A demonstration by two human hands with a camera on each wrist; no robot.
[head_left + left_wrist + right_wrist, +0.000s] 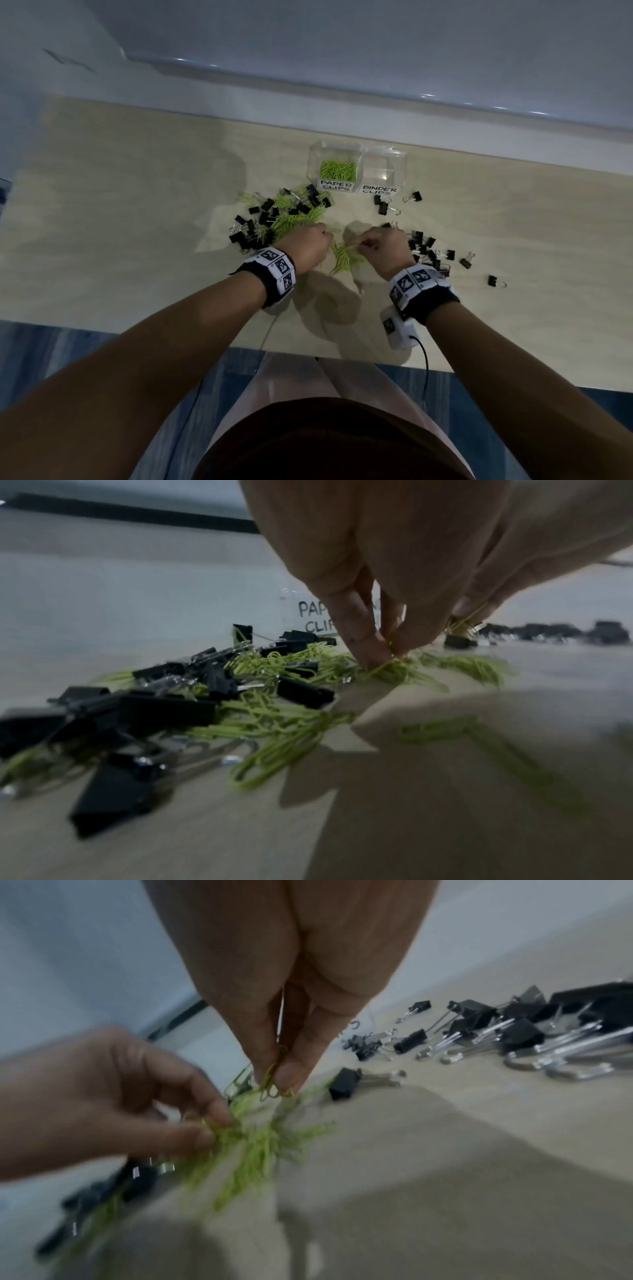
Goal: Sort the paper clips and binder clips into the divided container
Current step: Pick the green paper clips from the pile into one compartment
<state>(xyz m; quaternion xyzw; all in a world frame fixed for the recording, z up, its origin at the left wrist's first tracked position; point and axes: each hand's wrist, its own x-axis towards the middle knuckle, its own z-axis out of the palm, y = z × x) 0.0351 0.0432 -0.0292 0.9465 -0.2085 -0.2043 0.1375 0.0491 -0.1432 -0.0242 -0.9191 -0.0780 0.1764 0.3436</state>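
We saw both hands low over the pale wood tabletop (pixel 120 205), working at a small tangle of green paper clips (pixel 344 260) that lay between them. The left hand (pixel 308 248) had its fingertips (pixel 373 647) pinched together on a few green paper clips, right at the near edge of the pile. The right hand (pixel 385 248) pinched a couple of green paper clips between thumb and forefinger (pixel 291 1074), lifted just above the tangle; the right wrist view was blurred, so we could not count them. To the left of the left hand lay a mixed heap (pixel 274 219) of black binder clips and more green paper clips, tumbled over one another. To the right of the right hand a looser scatter of binder clips (pixel 428 246) was spread out, with a few strays further right and a small group (pixel 385 205) near the container. The clear divided container (pixel 356 150) stood at the far edge, beyond the hands; its left compartment, labelled "PAPER CLIPS" (pixel 335 186), held a layer of green paper clips, and the right one, labelled "BINDER CLIPS" (pixel 379 191), looked bare, though glare on the plastic left us unsure.
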